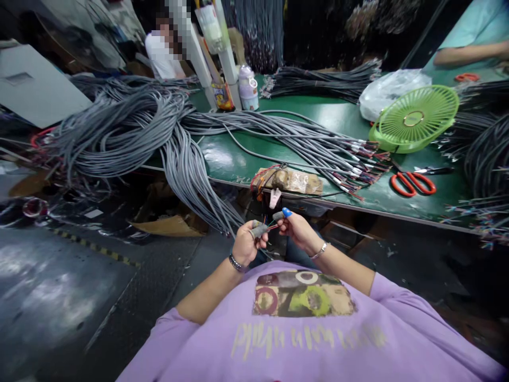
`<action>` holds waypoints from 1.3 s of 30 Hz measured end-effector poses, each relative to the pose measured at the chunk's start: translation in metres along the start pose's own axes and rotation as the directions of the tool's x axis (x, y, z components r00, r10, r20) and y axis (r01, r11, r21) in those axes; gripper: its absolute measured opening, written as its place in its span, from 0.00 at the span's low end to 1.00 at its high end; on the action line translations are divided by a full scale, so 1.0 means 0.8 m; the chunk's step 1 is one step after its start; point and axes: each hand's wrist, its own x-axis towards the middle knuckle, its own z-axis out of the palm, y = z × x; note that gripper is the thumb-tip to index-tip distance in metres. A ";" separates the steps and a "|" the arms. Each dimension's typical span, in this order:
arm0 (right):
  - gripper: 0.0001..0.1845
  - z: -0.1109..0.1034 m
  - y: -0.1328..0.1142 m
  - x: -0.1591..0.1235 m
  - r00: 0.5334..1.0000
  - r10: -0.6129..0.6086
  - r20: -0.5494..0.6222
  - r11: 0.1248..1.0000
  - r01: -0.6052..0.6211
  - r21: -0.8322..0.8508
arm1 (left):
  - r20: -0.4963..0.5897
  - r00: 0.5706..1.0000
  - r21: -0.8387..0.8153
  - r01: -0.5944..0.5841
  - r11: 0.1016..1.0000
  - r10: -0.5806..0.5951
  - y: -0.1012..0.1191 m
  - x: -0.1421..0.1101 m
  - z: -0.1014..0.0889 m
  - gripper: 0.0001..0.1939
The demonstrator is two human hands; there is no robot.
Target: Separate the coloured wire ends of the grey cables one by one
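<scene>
My left hand (pixel 247 243) is closed around the end of a grey cable (pixel 207 209) that hangs down from the green table (pixel 230 156). Grey finger cots cover its thumb and a finger. My right hand (pixel 296 229), with a grey cot and a blue fingertip cover, pinches the thin coloured wires (pixel 272 226) sticking out of that cable end. Both hands are close together in front of my chest, below the table edge. A large bundle of grey cables (pixel 131 124) drapes over the table's left end.
On the table lie stripped cable ends (pixel 358 164), red-handled scissors (pixel 412 183), a green fan (pixel 415 119), a taped block (pixel 292 181), a bottle (pixel 248 87) and a plastic bag (pixel 392 87). Another person (pixel 163 50) sits far behind; a second person's arm (pixel 469 53) rests at top right.
</scene>
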 end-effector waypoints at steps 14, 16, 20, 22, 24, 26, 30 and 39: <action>0.23 0.014 -0.048 0.049 0.982 0.103 0.157 0.984 -0.124 0.128 | 0.186 0.964 -0.189 0.225 0.956 -0.190 0.039 0.033 0.009 0.08; 0.20 0.015 -0.046 0.051 0.984 0.066 0.166 0.987 -0.089 0.136 | 0.189 0.962 -0.185 0.234 0.955 -0.199 0.039 0.035 0.011 0.08; 0.20 0.013 -0.041 0.053 0.983 0.044 0.178 0.991 -0.065 0.115 | 0.186 0.959 -0.168 0.247 0.954 -0.215 0.037 0.037 0.014 0.09; 0.20 0.012 -0.040 0.054 0.979 0.042 0.201 0.994 -0.062 0.095 | 0.181 0.961 -0.156 0.237 0.959 -0.208 0.036 0.037 0.015 0.10; 0.20 0.012 -0.042 0.055 0.977 0.048 0.207 0.995 -0.064 0.071 | 0.175 0.963 -0.127 0.229 0.965 -0.206 0.034 0.037 0.016 0.11; 0.20 0.013 -0.045 0.055 0.980 0.058 0.192 0.997 -0.068 0.044 | 0.171 0.963 -0.092 0.226 0.970 -0.208 0.033 0.037 0.016 0.11; 0.18 0.014 -0.049 0.053 0.990 0.054 0.132 0.998 -0.057 0.019 | 0.164 0.964 -0.089 0.225 0.970 -0.209 0.034 0.037 0.015 0.11; 0.11 0.013 -0.042 0.052 0.983 0.035 0.180 0.966 -0.079 0.244 | 0.168 0.951 -0.195 0.289 0.937 -0.259 0.032 0.038 0.016 0.07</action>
